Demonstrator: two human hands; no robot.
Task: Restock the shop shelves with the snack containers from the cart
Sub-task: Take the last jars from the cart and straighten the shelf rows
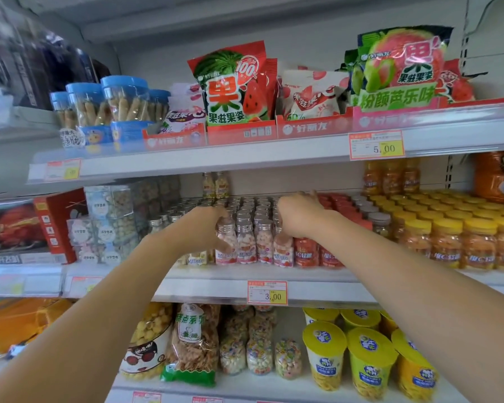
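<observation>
Hands among the silver caps

Both arms reach up to the middle shelf (201, 292). The left hand (205, 228) grips a bottle (227, 242) of pink sweets, its fingers curled round the side below the silver cap; the bottle stands upright at the left end of the front row, on or just above the shelf, I cannot tell which. The right hand (298, 218) is over the right end of the same row (246, 242), back of the hand towards me, fingers reaching in over the caps. They are hidden among the bottles, so whether they hold one I cannot tell. Just right of that hand stand red bottles (306, 253), and beyond them yellow-lid jars (448, 242). A price tag (267, 292) reading 3.00 sits on the shelf edge between the two arms. Fruit-print bags (233, 85) fill the shelf above; yellow cups (326, 353) stand on the one below.
</observation>
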